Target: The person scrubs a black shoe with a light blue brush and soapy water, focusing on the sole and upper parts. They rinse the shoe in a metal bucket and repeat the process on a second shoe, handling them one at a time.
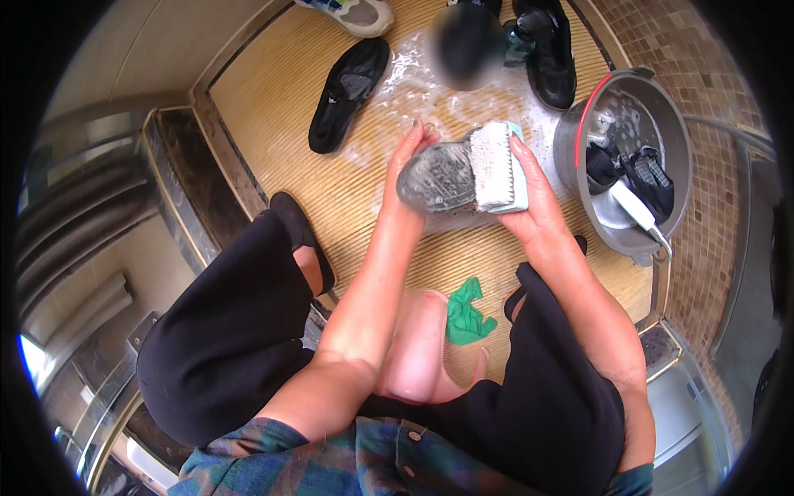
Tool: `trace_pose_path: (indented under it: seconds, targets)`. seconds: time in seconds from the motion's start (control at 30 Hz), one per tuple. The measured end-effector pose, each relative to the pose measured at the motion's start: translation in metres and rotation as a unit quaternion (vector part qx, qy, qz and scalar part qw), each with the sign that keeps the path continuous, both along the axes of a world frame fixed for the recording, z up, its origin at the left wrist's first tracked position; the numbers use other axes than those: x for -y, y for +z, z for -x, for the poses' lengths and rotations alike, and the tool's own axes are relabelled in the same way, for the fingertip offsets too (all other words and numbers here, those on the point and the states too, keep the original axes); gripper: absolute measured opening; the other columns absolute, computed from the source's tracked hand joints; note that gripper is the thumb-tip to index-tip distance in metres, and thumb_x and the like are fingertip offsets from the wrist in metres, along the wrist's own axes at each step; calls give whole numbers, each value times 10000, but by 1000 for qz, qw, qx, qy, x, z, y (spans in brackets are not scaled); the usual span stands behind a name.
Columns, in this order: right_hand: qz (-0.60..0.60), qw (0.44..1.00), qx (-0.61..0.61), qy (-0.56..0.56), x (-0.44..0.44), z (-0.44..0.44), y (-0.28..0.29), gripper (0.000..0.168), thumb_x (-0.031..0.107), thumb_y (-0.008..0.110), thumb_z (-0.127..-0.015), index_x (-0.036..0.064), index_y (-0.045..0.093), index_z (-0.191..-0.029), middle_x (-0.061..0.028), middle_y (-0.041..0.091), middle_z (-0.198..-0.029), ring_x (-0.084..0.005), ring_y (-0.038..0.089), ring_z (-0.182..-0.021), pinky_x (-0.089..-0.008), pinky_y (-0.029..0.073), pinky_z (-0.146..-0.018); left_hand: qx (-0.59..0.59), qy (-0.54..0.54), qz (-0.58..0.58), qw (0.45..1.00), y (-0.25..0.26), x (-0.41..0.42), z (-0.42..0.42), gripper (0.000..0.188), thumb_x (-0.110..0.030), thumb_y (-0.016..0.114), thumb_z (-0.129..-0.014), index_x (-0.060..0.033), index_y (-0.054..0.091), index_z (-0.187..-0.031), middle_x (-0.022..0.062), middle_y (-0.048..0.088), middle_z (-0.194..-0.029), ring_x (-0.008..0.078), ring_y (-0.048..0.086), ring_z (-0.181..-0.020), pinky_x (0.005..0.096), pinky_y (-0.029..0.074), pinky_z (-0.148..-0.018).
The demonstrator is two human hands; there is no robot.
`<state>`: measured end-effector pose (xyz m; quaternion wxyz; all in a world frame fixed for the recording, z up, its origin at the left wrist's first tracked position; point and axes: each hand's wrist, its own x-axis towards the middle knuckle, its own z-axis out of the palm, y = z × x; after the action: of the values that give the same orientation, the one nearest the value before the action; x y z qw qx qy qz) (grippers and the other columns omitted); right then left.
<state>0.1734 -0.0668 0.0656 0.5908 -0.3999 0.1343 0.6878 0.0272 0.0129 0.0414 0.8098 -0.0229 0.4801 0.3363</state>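
Note:
My left hand (406,170) holds a dark shoe (437,177) with its wet, soapy sole turned up. In my right hand (535,192) is a scrubbing brush (496,166) with white bristles and a pale blue back; it lies over one end of the shoe, and whether the bristles touch the sole I cannot tell. Left of my hands a black slip-on shoe (348,93) rests on the ribbed yellow floor (267,130). Suds cover the floor beyond my hands. At the top right lies a black shoe (552,59), beside a blurred dark round shape (466,46).
A grey bucket (682,142) at the right holds soapy water, dark shoes (648,180) and a white-handled shower head (633,204). A white-and-grey sneaker (363,15) lies at the top. Between my legs are a pink plastic container (415,347) and a green cloth (466,316). Mosaic tiles line the right wall.

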Motion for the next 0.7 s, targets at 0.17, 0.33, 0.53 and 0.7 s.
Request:
trace_pose_path:
  seconds: [0.17,0.33,0.53,0.7]
  targets:
    - [-19,997,55,40,10,3,11,442,302,578,-944,9,527,-1272,-115,643,-1159,-215,640,-1023,-355,520,-908,305,-101,83,943,-7,13,9,622,-511,414,-968,2,512,-1307,175,622,-1203,316,609,-1099,426,461,-994]
    - [-65,966,197,157,10,-2,19,515,309,639,-907,2,509,-1300,-100,621,-1171,-188,614,-1037,-295,488,-895,374,-84,21,923,3,16,1,636,-534,394,-966,-5,531,-1291,178,631,-1195,307,636,-1056,438,505,-941]
    - [-177,684,651,278,6,16,50,685,332,718,-819,7,454,-1361,-256,524,-1205,-370,522,-1117,-415,406,-981,264,-63,5,962,11,9,2,520,-429,446,-967,17,577,-1199,182,670,-1084,301,669,-968,419,528,-900]
    - [-179,590,748,245,8,30,55,702,380,717,-804,25,469,-1356,-261,511,-1183,-426,520,-1057,-460,441,-915,337,-70,-39,938,30,9,-1,612,-444,349,-985,39,439,-1350,245,520,-1318,381,528,-1201,491,377,-1071]
